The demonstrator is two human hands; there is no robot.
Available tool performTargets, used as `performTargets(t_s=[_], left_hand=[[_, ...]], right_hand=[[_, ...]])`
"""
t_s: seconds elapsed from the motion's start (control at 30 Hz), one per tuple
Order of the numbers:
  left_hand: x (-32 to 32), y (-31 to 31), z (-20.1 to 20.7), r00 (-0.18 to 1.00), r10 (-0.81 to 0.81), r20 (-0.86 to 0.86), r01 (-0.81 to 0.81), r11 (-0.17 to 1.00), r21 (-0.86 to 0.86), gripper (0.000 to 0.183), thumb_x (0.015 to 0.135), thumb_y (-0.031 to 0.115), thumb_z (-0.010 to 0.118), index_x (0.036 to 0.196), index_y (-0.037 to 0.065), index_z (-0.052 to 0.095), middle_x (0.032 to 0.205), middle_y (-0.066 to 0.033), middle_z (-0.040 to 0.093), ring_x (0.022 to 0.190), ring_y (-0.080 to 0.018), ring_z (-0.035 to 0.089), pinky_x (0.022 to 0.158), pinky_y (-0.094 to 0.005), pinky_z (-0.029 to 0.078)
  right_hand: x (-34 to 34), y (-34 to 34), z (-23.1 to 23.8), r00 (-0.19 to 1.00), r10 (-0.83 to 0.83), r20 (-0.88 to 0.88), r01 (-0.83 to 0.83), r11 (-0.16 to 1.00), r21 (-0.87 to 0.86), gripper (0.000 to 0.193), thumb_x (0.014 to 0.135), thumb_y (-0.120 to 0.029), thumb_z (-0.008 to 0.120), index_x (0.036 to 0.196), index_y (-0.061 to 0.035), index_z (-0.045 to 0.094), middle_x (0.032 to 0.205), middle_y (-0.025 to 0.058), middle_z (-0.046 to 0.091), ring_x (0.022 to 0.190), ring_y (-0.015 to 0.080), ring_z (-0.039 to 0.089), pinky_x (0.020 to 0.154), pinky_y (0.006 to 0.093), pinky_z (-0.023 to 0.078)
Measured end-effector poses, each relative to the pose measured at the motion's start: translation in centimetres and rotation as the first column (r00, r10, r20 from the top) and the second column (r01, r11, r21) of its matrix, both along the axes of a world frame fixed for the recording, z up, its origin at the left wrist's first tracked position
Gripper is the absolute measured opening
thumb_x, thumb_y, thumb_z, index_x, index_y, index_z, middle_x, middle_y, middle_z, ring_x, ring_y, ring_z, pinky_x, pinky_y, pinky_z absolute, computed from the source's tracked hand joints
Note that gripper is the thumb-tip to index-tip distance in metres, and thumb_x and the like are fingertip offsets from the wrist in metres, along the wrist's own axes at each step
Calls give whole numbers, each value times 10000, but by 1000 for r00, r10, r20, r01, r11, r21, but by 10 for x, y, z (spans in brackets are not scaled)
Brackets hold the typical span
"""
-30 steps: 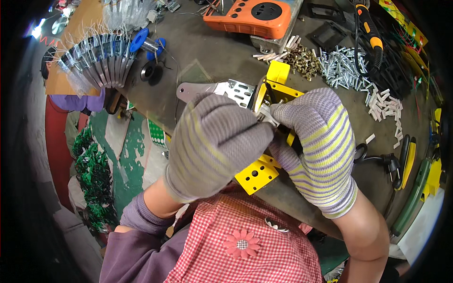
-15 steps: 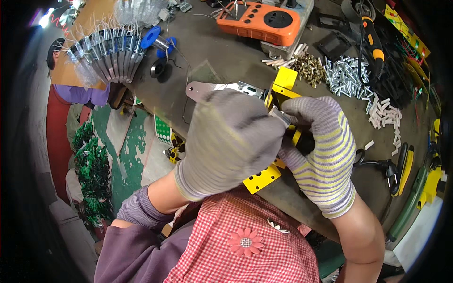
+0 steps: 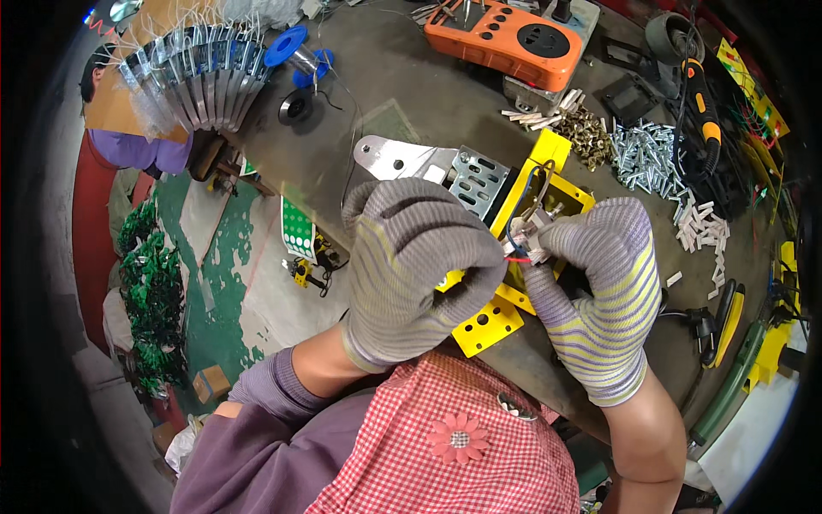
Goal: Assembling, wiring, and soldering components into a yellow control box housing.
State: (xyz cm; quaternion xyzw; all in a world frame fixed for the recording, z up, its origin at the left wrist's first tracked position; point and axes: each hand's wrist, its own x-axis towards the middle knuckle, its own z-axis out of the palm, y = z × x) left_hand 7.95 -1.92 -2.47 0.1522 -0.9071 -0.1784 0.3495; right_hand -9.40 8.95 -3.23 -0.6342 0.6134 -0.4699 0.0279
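Note:
A yellow metal frame [image 3: 559,152] lies at the table's near edge, with a silver slotted plate [image 3: 477,182] and a pale arm with a rounded end [image 3: 390,159] on its left. Inside the frame, a small metallic part with thin wires [image 3: 533,228] sits between the thumb and forefinger of my right hand [image 3: 604,291], which are closed on it. My left hand [image 3: 419,261] is curled just left of it, fingertips pinched near a short red wire; what they hold, if anything, is hidden. Both hands wear striped knit gloves. A yellow perforated flange [image 3: 488,327] shows below them.
Beyond the hands lie brass fittings [image 3: 585,137], silver screws [image 3: 646,158] and pale sleeves [image 3: 702,231]. An orange device with a round socket [image 3: 505,43] stands at the back. Far left are a solder spool [image 3: 295,53] and a fan of wired metal strips [image 3: 201,77]. Cutters [image 3: 728,321] lie right.
My left hand has drawn back left from my right hand, opening a gap. The frame's inside, the small wired part and more of the slotted plate now show. The whole view has shifted slightly.

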Motion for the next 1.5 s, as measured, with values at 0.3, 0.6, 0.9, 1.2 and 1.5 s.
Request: performTargets(t_s=[0.3, 0.6, 0.9, 1.2, 1.5], left_hand=[[-2, 12, -4, 991, 121, 54, -116, 989, -90, 233, 675, 307, 750, 890, 235, 696, 923, 47, 651, 931, -219, 610, 882, -485, 362], [1, 13, 5, 981, 156, 119, -126, 965, -228, 231, 652, 216, 728, 881, 244, 708, 937, 69, 663, 915, -186, 631, 895, -488, 364], [2, 10, 6, 985, 112, 129, -92, 984, -153, 237, 691, 239, 717, 927, 257, 719, 968, 80, 670, 937, -176, 631, 917, -468, 361], [4, 12, 9, 983, 59, 176, -23, 979, -203, 205, 708, 249, 723, 912, 261, 709, 949, 73, 669, 899, -163, 638, 943, -482, 356], [3, 8, 6, 989, 85, 117, -72, 991, -112, 239, 694, 262, 735, 929, 233, 707, 941, 60, 646, 928, -185, 627, 934, -485, 372]], right_hand=[[1, 4, 2, 998, 10, -64, -6, 998, 65, 257, 693, 10, 788, 910, -59, 670, 876, 106, 642, 793, 298, 586, 744, 403, 473], [-1, 2, 0, 997, 40, -73, -38, 999, 21, 275, 676, 30, 782, 913, -53, 670, 894, 119, 636, 800, 314, 591, 740, 416, 475], [3, 3, 3, 999, 43, 26, -45, 996, 76, 292, 675, 30, 784, 924, -50, 653, 846, 118, 609, 748, 298, 571, 709, 399, 467], [1, 1, -1, 996, 70, -54, -71, 997, -13, 195, 658, 11, 761, 773, -75, 629, 794, 101, 577, 752, 296, 549, 719, 395, 439], [6, -1, 2, 992, 73, 98, -70, 997, -35, 270, 693, 53, 790, 805, -71, 579, 780, 82, 554, 734, 275, 550, 712, 387, 468]])
